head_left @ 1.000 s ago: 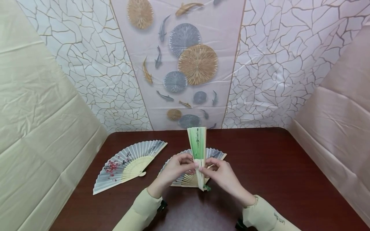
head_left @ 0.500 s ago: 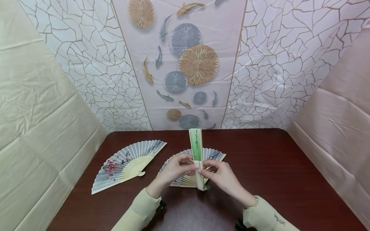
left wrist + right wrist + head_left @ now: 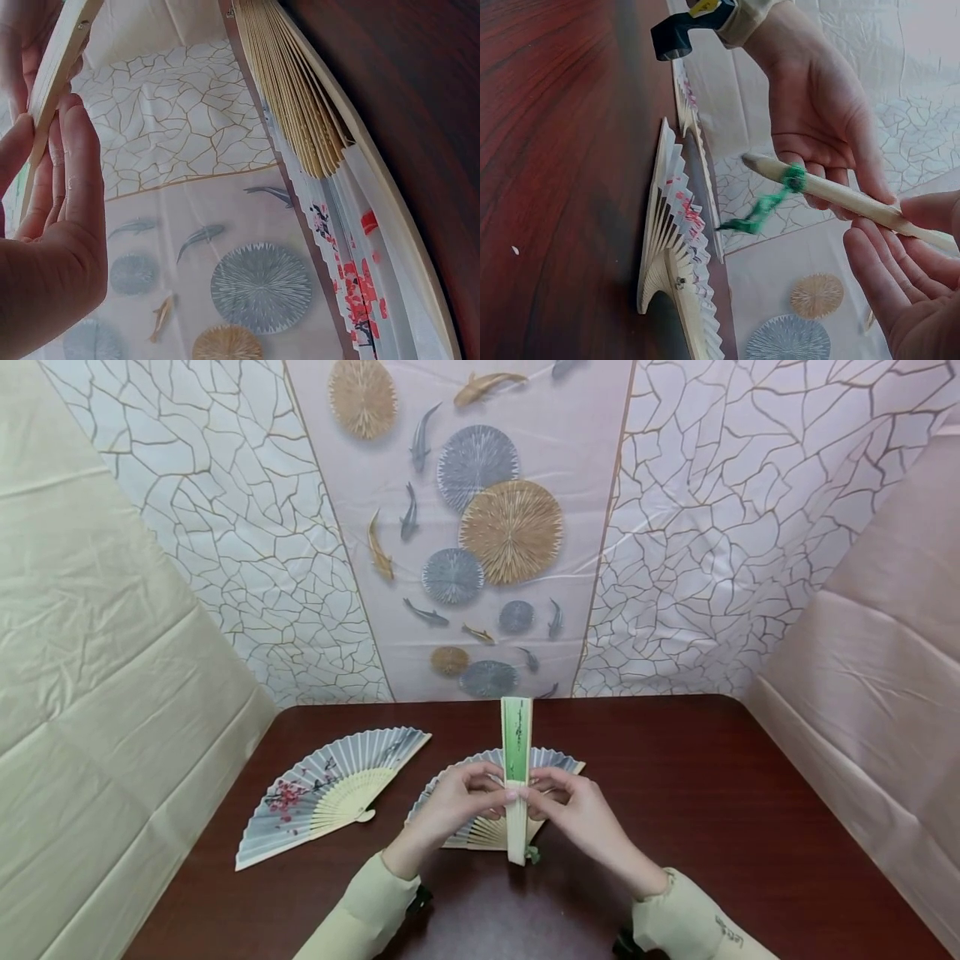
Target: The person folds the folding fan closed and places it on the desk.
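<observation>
A folded green hand fan [image 3: 517, 743] with pale wooden ribs stands nearly upright above the table's middle. My left hand [image 3: 452, 804] pinches its left side between thumb and fingers. From the right, my right hand [image 3: 581, 814] pinches it at the same height, the two thumbs meeting on the ribs. A green tassel [image 3: 769, 204] hangs from the fan's pivot end in the right wrist view. Behind the hands, a spread grey fan [image 3: 487, 833] lies on the table, partly covered by them. In the left wrist view, the left hand [image 3: 64, 202] holds the wooden edge.
Another spread grey fan [image 3: 337, 789] with red blossoms lies on the left of the dark red table [image 3: 675, 793]. A patterned cloth [image 3: 675, 568] hangs behind the table, and pale cloth walls [image 3: 112, 693] rise on both sides.
The green fan has narrowed from slightly spread to folded, and it has turned more upright. Both hands keep their hold on it. The two grey fans stay where they were.
</observation>
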Tool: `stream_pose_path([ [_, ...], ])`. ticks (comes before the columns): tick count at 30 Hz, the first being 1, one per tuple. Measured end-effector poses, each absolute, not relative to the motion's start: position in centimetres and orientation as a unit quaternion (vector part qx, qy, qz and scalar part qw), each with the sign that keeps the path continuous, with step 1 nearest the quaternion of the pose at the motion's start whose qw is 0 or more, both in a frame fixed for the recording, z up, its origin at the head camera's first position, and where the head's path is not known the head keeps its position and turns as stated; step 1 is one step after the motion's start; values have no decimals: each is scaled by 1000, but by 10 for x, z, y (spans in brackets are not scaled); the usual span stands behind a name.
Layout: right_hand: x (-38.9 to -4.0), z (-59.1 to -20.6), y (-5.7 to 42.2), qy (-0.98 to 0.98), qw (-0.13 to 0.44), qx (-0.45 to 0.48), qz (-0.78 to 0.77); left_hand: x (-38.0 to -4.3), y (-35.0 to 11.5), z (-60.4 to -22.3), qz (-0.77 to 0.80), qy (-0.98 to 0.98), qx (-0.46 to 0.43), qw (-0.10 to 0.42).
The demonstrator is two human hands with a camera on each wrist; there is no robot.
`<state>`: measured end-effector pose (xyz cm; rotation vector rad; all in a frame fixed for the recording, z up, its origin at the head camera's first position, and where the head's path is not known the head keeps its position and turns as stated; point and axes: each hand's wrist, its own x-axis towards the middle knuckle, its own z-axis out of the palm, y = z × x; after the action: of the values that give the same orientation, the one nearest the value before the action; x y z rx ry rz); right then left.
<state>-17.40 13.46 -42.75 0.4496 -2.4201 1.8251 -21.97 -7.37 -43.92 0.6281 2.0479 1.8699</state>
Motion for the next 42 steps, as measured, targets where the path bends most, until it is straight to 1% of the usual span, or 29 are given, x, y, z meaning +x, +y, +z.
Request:
stream_pose_path([
  [4,-177,-422,139,-784,38,129,606,-219,-71,-439,637,722,223,151],
  [11,-185,-406,151,-781,78,116,608,-217,-68,-438,628,725,241,150],
  [15,-187,-400,156,-778,83,114,613,-216,-67,-438,626,724,246,151],
  [24,-188,-401,157,-760,73,106,637,-214,-64,-441,626,725,242,154],
  [35,-186,-402,159,-721,78,118,678,-211,-66,-446,617,732,242,158],
  [42,-185,-403,159,-693,103,127,702,-206,-70,-447,619,732,245,148],
])
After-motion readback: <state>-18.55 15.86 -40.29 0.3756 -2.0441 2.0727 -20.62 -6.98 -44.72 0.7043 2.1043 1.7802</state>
